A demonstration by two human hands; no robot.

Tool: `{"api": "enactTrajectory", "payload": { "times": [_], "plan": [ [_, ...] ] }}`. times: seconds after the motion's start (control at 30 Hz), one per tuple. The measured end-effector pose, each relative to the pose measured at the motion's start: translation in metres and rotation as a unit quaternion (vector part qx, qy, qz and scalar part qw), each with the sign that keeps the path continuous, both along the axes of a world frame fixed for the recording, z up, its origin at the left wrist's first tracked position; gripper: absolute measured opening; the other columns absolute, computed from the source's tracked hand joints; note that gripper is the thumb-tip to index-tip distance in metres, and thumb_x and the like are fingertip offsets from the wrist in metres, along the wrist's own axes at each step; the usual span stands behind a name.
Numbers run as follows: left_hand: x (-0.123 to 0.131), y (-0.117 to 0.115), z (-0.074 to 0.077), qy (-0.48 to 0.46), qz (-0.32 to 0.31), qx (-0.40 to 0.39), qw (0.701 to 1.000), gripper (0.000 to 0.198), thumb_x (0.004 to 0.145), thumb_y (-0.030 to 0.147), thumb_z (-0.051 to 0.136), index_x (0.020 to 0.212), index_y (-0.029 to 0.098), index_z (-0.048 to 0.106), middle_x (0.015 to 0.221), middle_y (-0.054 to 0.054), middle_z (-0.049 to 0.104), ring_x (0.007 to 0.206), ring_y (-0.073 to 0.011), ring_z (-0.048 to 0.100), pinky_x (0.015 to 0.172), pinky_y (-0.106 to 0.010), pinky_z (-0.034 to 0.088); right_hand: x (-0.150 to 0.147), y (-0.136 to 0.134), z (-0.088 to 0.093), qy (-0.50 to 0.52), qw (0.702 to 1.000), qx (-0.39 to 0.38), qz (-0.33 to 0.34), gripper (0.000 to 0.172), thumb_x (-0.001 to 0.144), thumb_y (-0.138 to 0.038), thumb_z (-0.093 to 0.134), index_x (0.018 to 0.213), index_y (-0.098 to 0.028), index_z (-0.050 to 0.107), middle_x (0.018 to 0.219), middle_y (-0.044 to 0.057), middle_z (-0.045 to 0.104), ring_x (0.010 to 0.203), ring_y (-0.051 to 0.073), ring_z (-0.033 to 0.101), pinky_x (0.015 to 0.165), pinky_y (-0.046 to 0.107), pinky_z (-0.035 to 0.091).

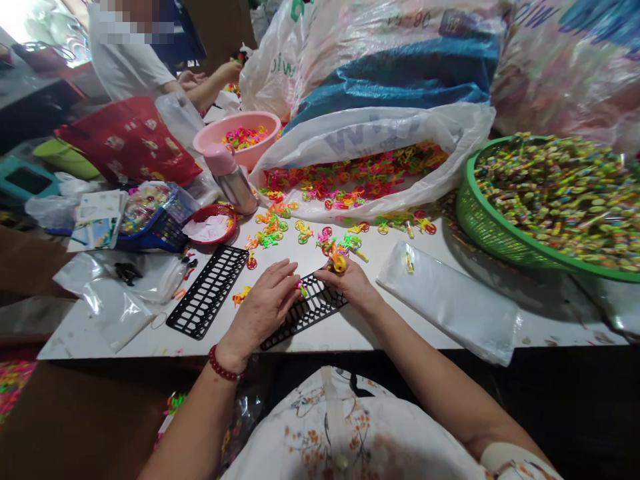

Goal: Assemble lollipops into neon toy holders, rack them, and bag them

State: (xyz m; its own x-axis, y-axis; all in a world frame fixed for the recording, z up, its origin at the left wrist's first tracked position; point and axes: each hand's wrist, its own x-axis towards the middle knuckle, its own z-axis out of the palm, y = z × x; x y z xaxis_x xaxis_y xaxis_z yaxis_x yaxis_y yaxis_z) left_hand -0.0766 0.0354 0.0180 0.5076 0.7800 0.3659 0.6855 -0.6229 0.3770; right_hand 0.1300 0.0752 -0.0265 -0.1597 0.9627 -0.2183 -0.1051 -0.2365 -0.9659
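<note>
My left hand (270, 300), with a dark red bead bracelet at the wrist, curls over the left part of a black slotted plastic rack (320, 303). A small green and pink plastic toy (303, 289) shows at its fingertips. Over the rack's far right end, my right hand (353, 285) is closed on a yellow-orange plastic toy (339, 264); its exact shape is hard to make out. Beyond it lie loose bright toys (270, 230) with wheel-like rings. A second black rack (207, 290) lies to the left, apart from my hands.
Clear plastic bags (450, 300) lie stacked at right, before a green basket (500, 233) of small wrapped pieces. A large open sack (370, 123) spills toys at the back. A steel flask (235, 183) and red basket (233, 230) stand left. Another person (135, 67) sits behind.
</note>
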Motion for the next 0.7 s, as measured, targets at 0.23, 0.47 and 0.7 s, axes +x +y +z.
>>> {"api": "enactTrajectory", "payload": {
  "times": [0.23,0.47,0.7],
  "plan": [
    [0.0,0.001,-0.002,0.009,0.003,0.013,1.0,0.025,0.094,0.021,0.053,0.119,0.02,0.057,0.137,-0.012,0.056,0.134,-0.0246,0.047,0.112,-0.05,0.044,-0.023,0.001,-0.01,-0.27,0.945,0.161,0.086,0.002,0.082,-0.021,0.062,0.083,-0.019,0.061,0.082,0.003,0.063,0.076,0.017,0.057,0.074,0.03,0.044],
    [0.0,-0.002,0.0,0.009,0.005,0.002,1.0,0.028,0.095,0.023,0.051,0.123,0.022,0.055,0.141,-0.012,0.051,0.133,-0.0252,0.048,0.111,-0.052,0.044,-0.022,-0.003,-0.018,-0.387,0.866,0.279,0.153,0.015,0.085,-0.007,0.052,0.089,-0.018,0.061,0.09,0.006,0.059,0.083,0.018,0.054,0.075,0.028,0.042],
    [0.003,-0.001,0.002,0.089,-0.017,0.013,0.996,0.053,0.096,0.02,0.045,0.148,0.023,0.034,0.155,-0.01,0.04,0.143,-0.0262,0.036,0.113,-0.05,0.04,-0.029,-0.002,-0.024,-0.419,0.843,0.293,0.171,0.023,0.08,-0.001,0.051,0.094,-0.016,0.062,0.095,0.007,0.058,0.082,0.018,0.054,0.075,0.027,0.044]
  ]
}}
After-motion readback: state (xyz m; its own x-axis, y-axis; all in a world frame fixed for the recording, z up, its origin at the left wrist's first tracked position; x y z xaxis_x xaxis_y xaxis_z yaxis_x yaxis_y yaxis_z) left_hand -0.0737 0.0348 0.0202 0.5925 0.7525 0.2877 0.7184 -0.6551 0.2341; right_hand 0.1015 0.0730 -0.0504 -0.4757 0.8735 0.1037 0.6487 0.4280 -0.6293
